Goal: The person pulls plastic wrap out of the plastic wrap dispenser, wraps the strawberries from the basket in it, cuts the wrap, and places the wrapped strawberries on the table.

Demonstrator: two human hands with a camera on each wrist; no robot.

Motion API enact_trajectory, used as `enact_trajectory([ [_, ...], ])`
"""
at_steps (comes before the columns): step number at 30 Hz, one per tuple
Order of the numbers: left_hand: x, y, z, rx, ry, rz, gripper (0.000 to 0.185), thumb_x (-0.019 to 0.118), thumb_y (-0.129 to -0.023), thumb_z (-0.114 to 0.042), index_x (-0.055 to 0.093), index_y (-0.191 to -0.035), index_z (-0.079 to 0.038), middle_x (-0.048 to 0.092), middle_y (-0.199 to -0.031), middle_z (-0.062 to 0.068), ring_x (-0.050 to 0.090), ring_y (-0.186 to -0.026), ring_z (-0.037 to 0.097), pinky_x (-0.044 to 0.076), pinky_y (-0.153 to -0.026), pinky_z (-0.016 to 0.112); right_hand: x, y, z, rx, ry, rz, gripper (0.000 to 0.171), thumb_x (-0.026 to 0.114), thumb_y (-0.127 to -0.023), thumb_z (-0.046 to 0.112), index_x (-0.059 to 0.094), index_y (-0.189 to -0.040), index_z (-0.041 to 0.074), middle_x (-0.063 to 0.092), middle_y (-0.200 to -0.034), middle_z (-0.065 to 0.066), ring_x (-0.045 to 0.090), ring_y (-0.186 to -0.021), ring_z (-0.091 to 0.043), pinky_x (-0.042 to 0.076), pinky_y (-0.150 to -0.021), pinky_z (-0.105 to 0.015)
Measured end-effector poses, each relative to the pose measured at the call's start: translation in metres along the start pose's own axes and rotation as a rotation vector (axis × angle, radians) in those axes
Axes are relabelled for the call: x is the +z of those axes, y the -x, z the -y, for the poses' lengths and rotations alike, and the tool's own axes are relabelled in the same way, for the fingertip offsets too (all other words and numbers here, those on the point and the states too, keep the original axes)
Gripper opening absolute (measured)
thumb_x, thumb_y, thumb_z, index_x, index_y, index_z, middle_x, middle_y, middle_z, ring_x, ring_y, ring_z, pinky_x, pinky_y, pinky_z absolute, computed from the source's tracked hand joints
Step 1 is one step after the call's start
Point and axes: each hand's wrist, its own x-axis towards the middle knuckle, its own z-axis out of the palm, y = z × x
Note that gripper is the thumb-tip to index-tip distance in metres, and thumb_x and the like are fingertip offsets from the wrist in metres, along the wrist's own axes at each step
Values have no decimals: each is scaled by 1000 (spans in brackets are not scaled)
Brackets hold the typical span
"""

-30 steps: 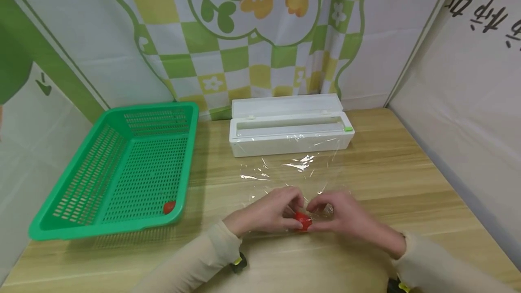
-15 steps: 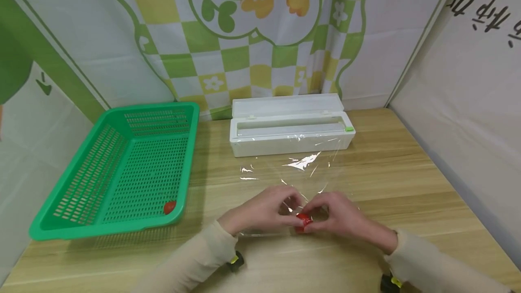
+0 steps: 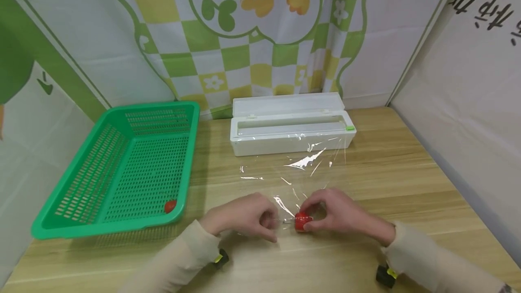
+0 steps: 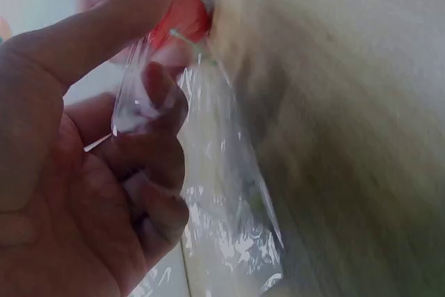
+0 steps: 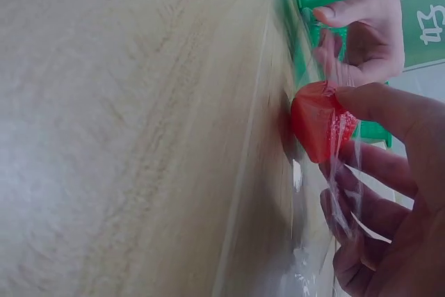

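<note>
- My right hand pinches the red strawberry on the desk.
- My left hand's fingers grip the cling film.

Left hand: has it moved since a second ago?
Yes. The left hand has drawn away from the red fruit toward the basket side, pinching the film. The right hand holds the fruit.
</note>
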Motion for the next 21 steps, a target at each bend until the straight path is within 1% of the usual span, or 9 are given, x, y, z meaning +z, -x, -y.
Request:
enact_trajectory([
  [3, -3, 4, 4, 15, 30, 1, 16, 80, -83, -23, 68, -74, -18, 58, -65, -12, 48, -59, -2, 44, -56, 15, 0, -1, 2, -5, 31, -2, 26, 85, -74, 30, 76, -98, 26, 73, -92, 18, 65, -87, -1, 54, -84, -27],
  [6, -7, 9, 8, 38, -11, -42, 8, 75, -87, -19, 74, -80, -15, 64, -71, -12, 51, -64, -4, 47, -63, 14, 0, -2, 2, -9, 54, -4, 26, 86, -73, 30, 76, -97, 26, 72, -91, 18, 65, -86, 0, 54, -83, -28],
  [8, -10, 13, 10, 33, -46, -74, 5, 73, -88, -17, 76, -85, -14, 67, -75, -11, 53, -68, -4, 49, -67, 15, -1, -2, 2, -8, 62, -5, 26, 86, -73, 30, 76, -96, 26, 72, -90, 19, 64, -85, -1, 54, -82, -28],
  [10, -14, 19, 11, 9, -61, -87, 5, 73, -88, -16, 77, -86, -13, 69, -77, -10, 54, -70, -4, 50, -69, 16, -1, -2, 2, -2, 61, 0, 25, 86, -72, 29, 76, -95, 26, 71, -89, 19, 63, -84, -1, 54, -80, -27],
  [13, -20, 27, 9, -50, -72, -99, 6, 74, -88, -18, 77, -88, -13, 68, -75, -10, 55, -68, -1, 50, -66, 18, -2, -2, 1, 14, 37, 19, 24, 85, -73, 28, 76, -95, 25, 71, -89, 18, 63, -84, -2, 53, -79, -26],
  [15, -24, 31, 5, -96, -100, -130, 9, 75, -87, -23, 76, -90, -14, 65, -74, -11, 54, -67, 1, 48, -63, 18, -4, -3, 1, 21, 14, 34, 24, 85, -74, 27, 76, -96, 25, 72, -90, 17, 63, -85, -3, 54, -79, -25],
  [17, -27, 34, 1, -121, -129, -178, 12, 76, -86, -24, 75, -93, -14, 63, -73, -11, 53, -67, 4, 47, -62, 20, -5, -4, 1, 32, -13, 55, 23, 85, -74, 27, 76, -96, 25, 72, -90, 17, 64, -86, -3, 54, -80, -25],
  [19, -28, 34, -5, -104, -161, -230, 13, 76, -87, -24, 74, -94, -14, 62, -74, -11, 53, -68, 4, 47, -62, 19, -7, -6, 0, 44, -56, 84, 23, 84, -75, 27, 77, -96, 24, 72, -90, 16, 64, -85, -4, 54, -79, -25],
  [21, -25, 29, -12, -26, -189, -275, 10, 76, -86, -22, 75, -94, -14, 64, -76, -10, 54, -69, 4, 47, -63, 18, -10, -8, -1, 53, -119, 125, 23, 84, -76, 26, 77, -97, 21, 72, -90, 13, 64, -83, -4, 55, -77, -24],
])
